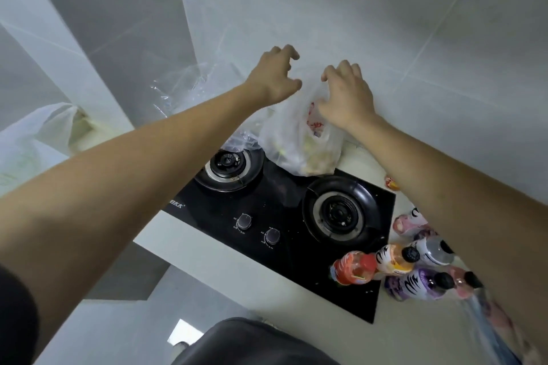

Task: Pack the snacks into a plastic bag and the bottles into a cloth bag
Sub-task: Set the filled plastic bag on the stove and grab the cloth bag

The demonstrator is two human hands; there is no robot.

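Both arms reached out over the black gas hob (284, 216) toward the white plastic bag (299, 142), which stood at the hob's far edge, close to the tiled wall. The right hand (345, 98) had its fingers curled into the film at the bag's top; that grip looked like a pinch on the right side of the mouth, I'd say to hold it up and open. The left hand (274, 77) hovered at the other side with fingers bent and spread, touching nothing I could make out, so I took its grip as released, perhaps going for the opposite edge.

Inside the bag sat pale, yellowish packets, the snacks as I judged, with red print showing through; individual items were too blurred to tell. One small red-and-yellow packet (392, 182) lay on the counter (296, 314) just right of the hob, not yet bagged. The bottles (394, 261) lay clustered on the counter by the hob's near right corner, none packed. I saw no cloth bag for certain.
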